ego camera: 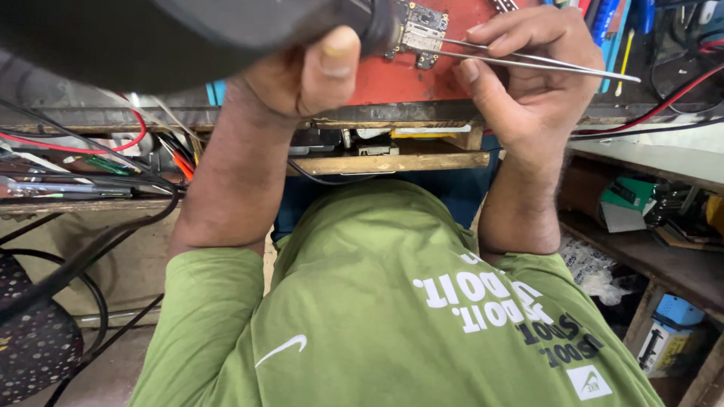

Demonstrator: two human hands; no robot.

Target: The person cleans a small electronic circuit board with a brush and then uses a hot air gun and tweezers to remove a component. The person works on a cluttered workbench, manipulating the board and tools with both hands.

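The right hand [528,71] pinches steel tweezers [528,60] narrowly between thumb and fingers, their tips resting on a small circuit board [418,30] that lies on a red mat [430,75] at the bench's near edge. The left hand [302,75] is closed around a black tool [226,30] whose nozzle end sits right at the board; its thumb presses the barrel. The tool looks like a hot-air handle, though most of it is blurred. Judging from this, the likeliest slip is the tweezers skidding and flicking a part off the board, or the nozzle sitting too near the right fingertips. Loose red and black wires [664,102] beside the right wrist could snag the tweezers' tail. Below the bench edge runs a wooden shelf [392,162]. To the right, on lower shelves, lie a green-and-grey box [626,203], crumpled clear plastic bags [588,264], and lower down a blue-topped white carton [667,328]. A green shirt [377,316] with white lettering fills the foreground.
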